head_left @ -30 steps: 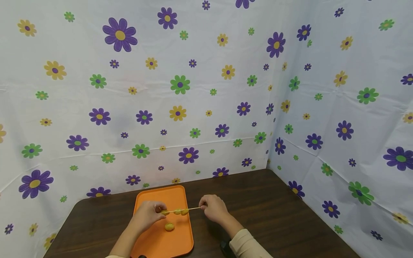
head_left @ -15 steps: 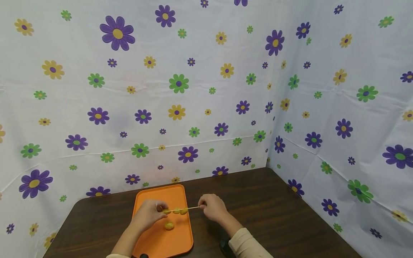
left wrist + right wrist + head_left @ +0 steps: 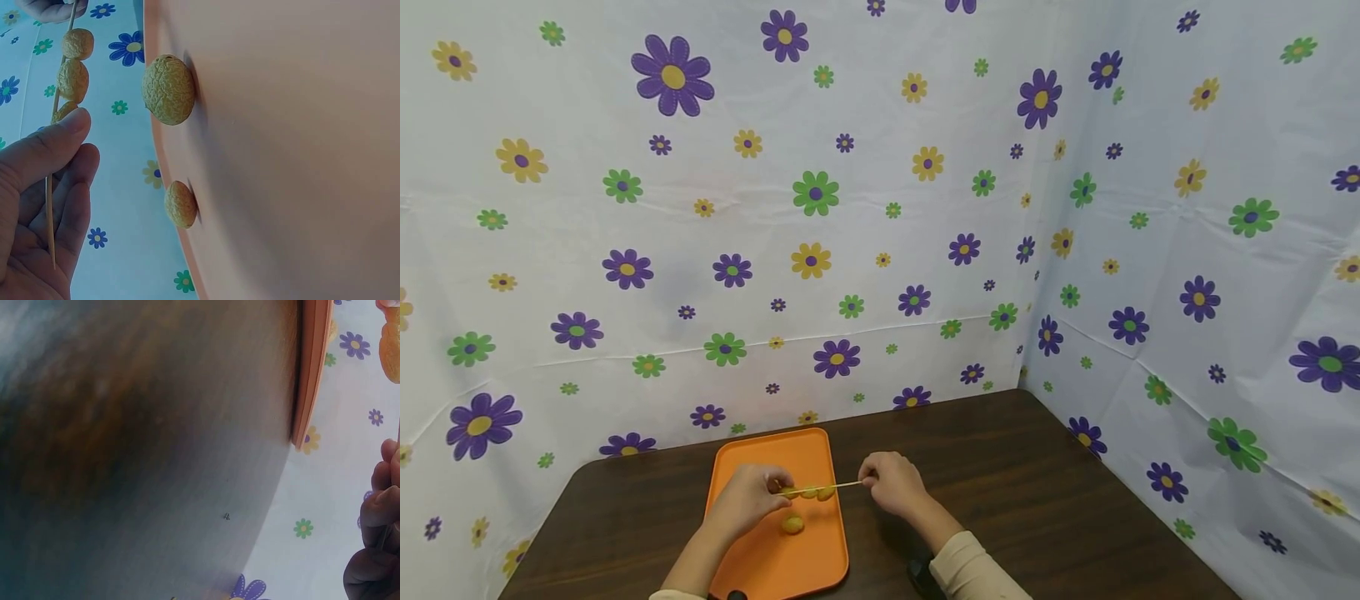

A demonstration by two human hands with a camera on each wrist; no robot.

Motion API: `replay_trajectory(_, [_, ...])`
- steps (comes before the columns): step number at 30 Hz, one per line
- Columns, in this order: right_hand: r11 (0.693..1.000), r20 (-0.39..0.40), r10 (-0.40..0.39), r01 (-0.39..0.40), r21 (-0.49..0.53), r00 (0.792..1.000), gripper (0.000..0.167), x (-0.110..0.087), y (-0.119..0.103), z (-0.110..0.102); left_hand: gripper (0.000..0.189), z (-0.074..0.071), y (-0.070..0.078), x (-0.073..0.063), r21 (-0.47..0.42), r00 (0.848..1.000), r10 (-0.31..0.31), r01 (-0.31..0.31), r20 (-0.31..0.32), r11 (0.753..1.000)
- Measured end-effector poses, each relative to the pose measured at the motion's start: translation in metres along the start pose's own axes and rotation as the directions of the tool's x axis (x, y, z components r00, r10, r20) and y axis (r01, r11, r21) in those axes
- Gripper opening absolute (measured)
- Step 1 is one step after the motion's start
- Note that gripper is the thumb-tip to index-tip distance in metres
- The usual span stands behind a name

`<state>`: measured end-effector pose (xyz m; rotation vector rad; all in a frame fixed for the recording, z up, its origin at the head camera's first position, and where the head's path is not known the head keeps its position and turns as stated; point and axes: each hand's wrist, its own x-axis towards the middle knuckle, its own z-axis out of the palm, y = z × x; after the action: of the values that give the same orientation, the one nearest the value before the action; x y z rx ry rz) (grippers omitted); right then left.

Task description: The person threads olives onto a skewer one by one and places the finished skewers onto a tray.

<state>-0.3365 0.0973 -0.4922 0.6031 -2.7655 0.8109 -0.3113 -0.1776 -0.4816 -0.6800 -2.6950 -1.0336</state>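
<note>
Dark table [image 3: 1000, 475], curled fingers [image 3: 76, 209] pinching skewer [image 3: 50, 212]

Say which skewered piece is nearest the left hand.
The leftmost piece in the head view: the left hand partly covers it. The middle piece and rightmost piece sit farther along the skewer, toward the right hand.

It's dark wood-grain tabletop [image 3: 1037, 500] spreading out below the grip, a creased white daisy-print sheet [image 3: 752, 225] rising right behind it, and a second flowered sheet [image 3: 1157, 250] hanging off to the grip's right!
</note>
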Motion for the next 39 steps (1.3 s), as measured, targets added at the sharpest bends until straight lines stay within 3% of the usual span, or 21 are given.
replay_trajectory(13, [0.998, 0.013, -0.013, 0.012, 0.058, 1.0, 0.012, 0.0, 0.003, 0.002, 0.023, -0.004, -0.002, -0.004, -0.028, 0.999, 0.021, -0.021, -0.033, 0.999])
replay_trajectory(25, [0.998, 0.011, 0.002, -0.003, 0.063, 1.0, 0.013, 0.0, 0.001, -0.003, 0.025, 0.0, -0.005, -0.001, 0.097, 0.996, 0.071, -0.066, -0.047, 0.993])
replay_trajectory(34, [0.999, -0.025, 0.044, -0.043, 0.014, 0.999, 0.012, -0.002, 0.007, -0.005, 0.032, -0.008, -0.005, -0.004, 0.199, 0.994, 0.02, 0.003, -0.112, 0.98])
replay_trajectory(39, [0.997, -0.05, 0.075, -0.075, 0.008, 0.996, 0.012, -0.001, 0.016, -0.007, 0.031, -0.015, -0.009, -0.01, 0.202, 0.987, -0.085, 0.111, -0.135, 0.973])
